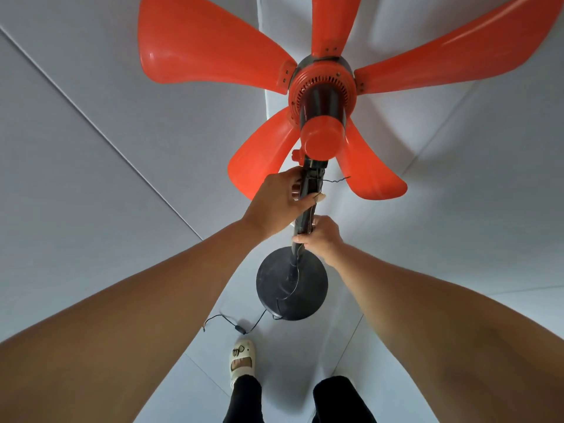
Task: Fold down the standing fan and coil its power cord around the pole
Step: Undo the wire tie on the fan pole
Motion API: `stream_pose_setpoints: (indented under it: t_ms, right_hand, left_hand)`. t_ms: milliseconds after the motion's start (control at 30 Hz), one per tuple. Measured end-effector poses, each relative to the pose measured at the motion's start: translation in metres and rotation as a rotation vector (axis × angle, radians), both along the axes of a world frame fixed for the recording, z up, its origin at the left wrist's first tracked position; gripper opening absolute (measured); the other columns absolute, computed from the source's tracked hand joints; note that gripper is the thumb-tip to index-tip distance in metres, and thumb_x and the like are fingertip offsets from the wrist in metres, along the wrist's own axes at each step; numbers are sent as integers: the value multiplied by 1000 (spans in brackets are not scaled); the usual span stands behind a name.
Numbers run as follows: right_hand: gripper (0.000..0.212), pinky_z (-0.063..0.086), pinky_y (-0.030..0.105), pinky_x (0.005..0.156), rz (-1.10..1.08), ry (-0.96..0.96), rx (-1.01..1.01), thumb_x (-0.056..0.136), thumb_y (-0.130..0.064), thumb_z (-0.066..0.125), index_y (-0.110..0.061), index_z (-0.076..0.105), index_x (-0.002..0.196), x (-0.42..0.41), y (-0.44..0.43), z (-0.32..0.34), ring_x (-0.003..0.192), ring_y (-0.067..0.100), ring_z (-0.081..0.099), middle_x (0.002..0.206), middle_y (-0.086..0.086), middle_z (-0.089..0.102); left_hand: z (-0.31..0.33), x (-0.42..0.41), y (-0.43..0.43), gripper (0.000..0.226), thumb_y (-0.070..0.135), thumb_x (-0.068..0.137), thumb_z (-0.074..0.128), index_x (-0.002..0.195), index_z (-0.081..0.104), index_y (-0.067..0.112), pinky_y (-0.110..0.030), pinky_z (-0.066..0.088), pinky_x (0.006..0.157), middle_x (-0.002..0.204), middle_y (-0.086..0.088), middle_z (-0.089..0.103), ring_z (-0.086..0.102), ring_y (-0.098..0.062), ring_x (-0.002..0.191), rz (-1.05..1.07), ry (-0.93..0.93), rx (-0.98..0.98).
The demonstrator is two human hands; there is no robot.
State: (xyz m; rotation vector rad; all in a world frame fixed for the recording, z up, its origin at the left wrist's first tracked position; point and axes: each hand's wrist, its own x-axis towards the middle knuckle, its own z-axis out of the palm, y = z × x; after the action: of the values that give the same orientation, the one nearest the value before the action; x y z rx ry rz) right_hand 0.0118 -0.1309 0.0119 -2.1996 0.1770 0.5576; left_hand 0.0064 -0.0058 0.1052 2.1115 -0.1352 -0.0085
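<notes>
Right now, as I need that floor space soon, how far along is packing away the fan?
Nothing looks done: the fan stands upright on its base. In hand: left hand above right hand, both gripping the pole. Left: folding it down and coiling the cord, which trails across the floor.

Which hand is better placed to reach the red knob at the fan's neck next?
Probably left: the left hand grips the pole just below the red knob, while the right hand holds it lower down, toward the base.
</notes>
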Motion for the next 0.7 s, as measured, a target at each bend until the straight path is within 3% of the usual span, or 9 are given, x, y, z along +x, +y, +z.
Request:
stream_pose_setpoints:
  t_ms: [267, 433, 700]
  right_hand:
    - [48, 53, 40, 95, 64, -5, -13, 70, -22, 84, -8, 70, 113, -26, -13, 82, 99, 28, 68, 108, 10, 72]
    - [43, 57, 40, 88, 92, -23, 12, 68, -20, 85, -7, 71, 107, -39, -27, 118, 91, 28, 70, 101, 11, 74]
    - [44, 54, 35, 93, 150, -34, -17, 71, -26, 83, -7, 70, 109, -65, -63, 155, 94, 26, 70, 105, 9, 73]
  left_hand:
    - [86, -29, -8, 39, 28, 80, 78, 113, 67, 11, -29, 56, 90, 107, -3, 74, 72, -16, 96, -24, -6, 22]
    - [125, -43, -18, 41, 30, 77, 80, 112, 69, 12, -31, 56, 92, 104, 1, 75, 71, -12, 93, 11, -5, -16]
    - [167, -73, -52, 41, 33, 75, 82, 110, 70, 14, -32, 55, 93, 102, 4, 76, 71, -9, 93, 7, -6, -36]
